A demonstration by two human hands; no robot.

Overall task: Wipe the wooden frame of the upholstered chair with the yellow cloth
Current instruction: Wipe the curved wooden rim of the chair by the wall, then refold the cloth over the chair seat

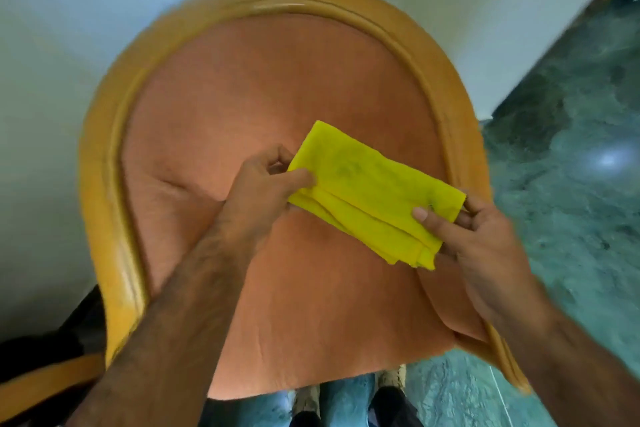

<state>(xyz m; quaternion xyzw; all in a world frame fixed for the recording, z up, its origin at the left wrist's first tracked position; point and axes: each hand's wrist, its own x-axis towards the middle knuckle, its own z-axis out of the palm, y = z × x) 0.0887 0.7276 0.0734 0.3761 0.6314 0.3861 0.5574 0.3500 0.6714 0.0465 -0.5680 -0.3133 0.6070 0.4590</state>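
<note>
A folded yellow cloth (367, 191) is held flat over the orange upholstery (277, 87) of the chair. My left hand (266, 187) pinches the cloth's left end between thumb and fingers. At the cloth's lower right corner, my right hand (474, 239) grips it with the thumb on top. The curved wooden frame (104, 156) arches around the padded back, glossy and light brown. Neither hand touches the frame. The picture is slightly blurred.
A white wall (52, 62) stands behind the chair. Green mottled floor (571, 166) spreads to the right. Another wooden piece (45, 385) lies at the lower left beside something dark. My feet (388, 399) show below the seat's front edge.
</note>
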